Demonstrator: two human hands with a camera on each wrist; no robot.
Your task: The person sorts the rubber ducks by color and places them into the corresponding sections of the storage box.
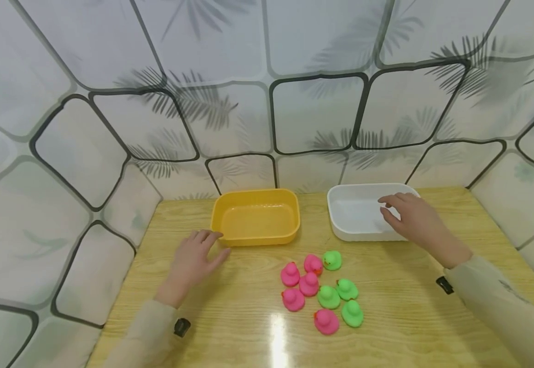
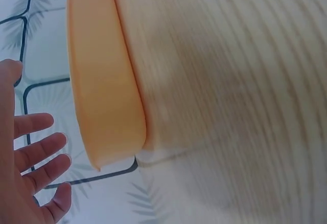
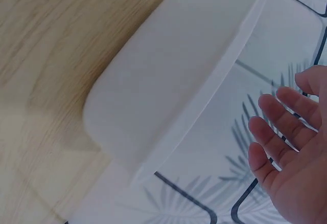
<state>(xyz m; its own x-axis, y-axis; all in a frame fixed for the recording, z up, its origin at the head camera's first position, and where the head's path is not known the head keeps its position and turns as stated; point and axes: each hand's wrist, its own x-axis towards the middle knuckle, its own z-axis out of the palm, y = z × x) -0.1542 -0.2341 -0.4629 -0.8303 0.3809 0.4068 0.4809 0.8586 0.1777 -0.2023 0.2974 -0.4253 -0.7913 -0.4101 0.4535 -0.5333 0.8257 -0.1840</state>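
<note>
The left hand (image 1: 192, 263) rests near the yellow tub (image 1: 255, 217) and the right hand (image 1: 412, 217) over the white tub (image 1: 363, 212), fingers relaxed and apart (nothing held), perhaps steadying them.

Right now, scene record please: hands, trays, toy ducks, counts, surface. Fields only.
left hand: open, fingers relaxed, beside the yellow tray's near left corner; contact cannot be told
right hand: open, over the white tray's right side, holding nothing
yellow tray: empty, left of the white tray
white tray: empty
pink ducks: five, loose on the table
green ducks: four, mixed in the same cluster
wooden table: ducks lie in front of both trays
</note>
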